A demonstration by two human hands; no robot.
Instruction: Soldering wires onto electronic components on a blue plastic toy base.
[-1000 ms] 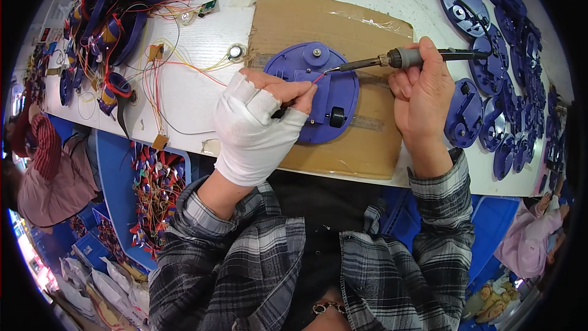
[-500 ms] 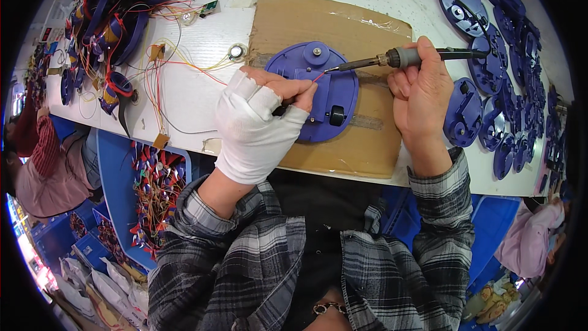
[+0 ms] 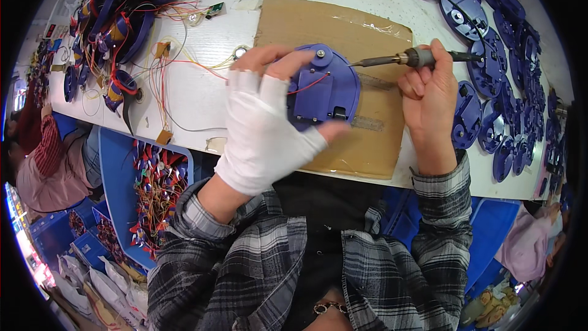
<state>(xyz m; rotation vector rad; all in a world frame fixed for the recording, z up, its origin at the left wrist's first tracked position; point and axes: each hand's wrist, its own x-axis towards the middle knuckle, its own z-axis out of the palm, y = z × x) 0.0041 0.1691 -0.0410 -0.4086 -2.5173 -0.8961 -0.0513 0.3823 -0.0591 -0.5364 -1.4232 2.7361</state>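
A purple plastic oval base (image 3: pixel 315 95) lies on a cardboard sheet, with a thin red wire (image 3: pixel 311 84) running to a small metal terminal on it. Over its left side spreads my left hand (image 3: pixel 260 119), in a white fingerless glove; fingers and thumb are apart, the thumb slightly blurred near the lower edge. The palm hides the base's left part, and I cannot tell whether the fingertips touch it. My right hand (image 3: pixel 425 89) grips a soldering iron (image 3: pixel 416 57) like a pen. The iron's tip points left, by the base's upper right edge, away from the wire end.
Under the base is the cardboard (image 3: pixel 367 153). Wired purple parts (image 3: pixel 116 30) pile up at left; loose wires trail toward my glove, near a round metal piece (image 3: pixel 240 52). Many purple bases (image 3: pixel 484 67) crowd the right. A blue bin (image 3: pixel 119 190) sits below the table's left edge. Other people sit at both sides.
My left fingers have let go of the red wire and spread over the base. The soldering iron's tip has drawn back right from the terminal. The base has shifted slightly.
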